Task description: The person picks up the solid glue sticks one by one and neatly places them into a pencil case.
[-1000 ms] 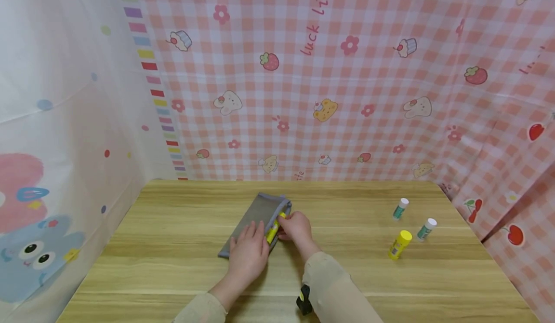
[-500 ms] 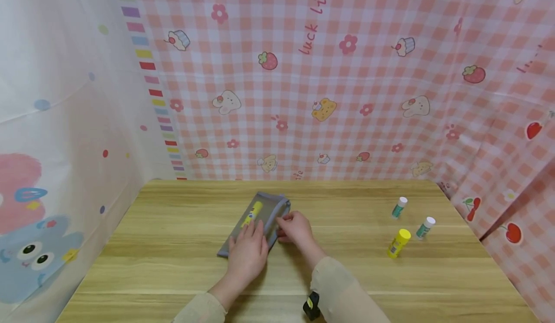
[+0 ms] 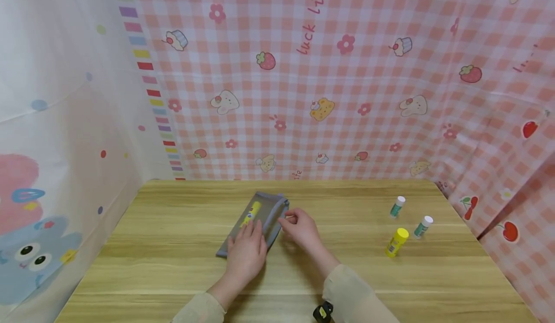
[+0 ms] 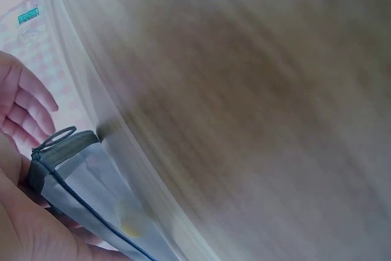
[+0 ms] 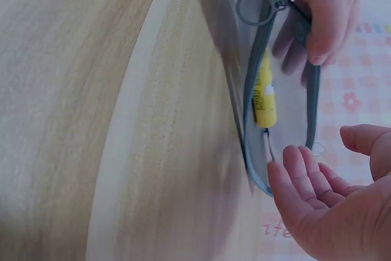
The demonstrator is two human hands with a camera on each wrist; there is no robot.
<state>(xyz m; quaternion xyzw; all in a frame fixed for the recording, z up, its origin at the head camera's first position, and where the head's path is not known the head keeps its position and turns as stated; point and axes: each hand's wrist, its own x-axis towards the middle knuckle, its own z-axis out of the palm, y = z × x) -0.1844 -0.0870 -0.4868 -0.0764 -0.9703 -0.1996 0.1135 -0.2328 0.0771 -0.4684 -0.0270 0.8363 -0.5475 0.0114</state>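
Observation:
A grey mesh zip pouch (image 3: pixel 236 234) lies slanted on the table with its zip side gaping. Inside it is a yellow glue stick (image 3: pixel 251 213), seen through the mesh and, in the right wrist view, through the opening (image 5: pixel 264 93). My left hand (image 3: pixel 246 250) pinches the pouch's upper layer near the opening: fingers lie on top, and the thumb bends over the edge. Just right of the opening, my right hand (image 3: pixel 301 229) has loosely bent fingers and holds nothing; the right wrist view shows its thumb spread from the fingers. A ring zip pull (image 5: pixel 255 8) hangs at one end.
At the right stand a yellow glue stick (image 3: pixel 397 242) and two smaller green glue sticks with white caps, one farther back (image 3: pixel 397 207) and one nearer the edge (image 3: pixel 423 227). Patterned cloth (image 3: pixel 277 87) rises behind the wooden table (image 3: pixel 173 275).
The yellow glue stick has gone from the pouch's opening, where my right hand was pushing it, to inside under the mesh. My right hand has drawn back slightly to the right; my left stays.

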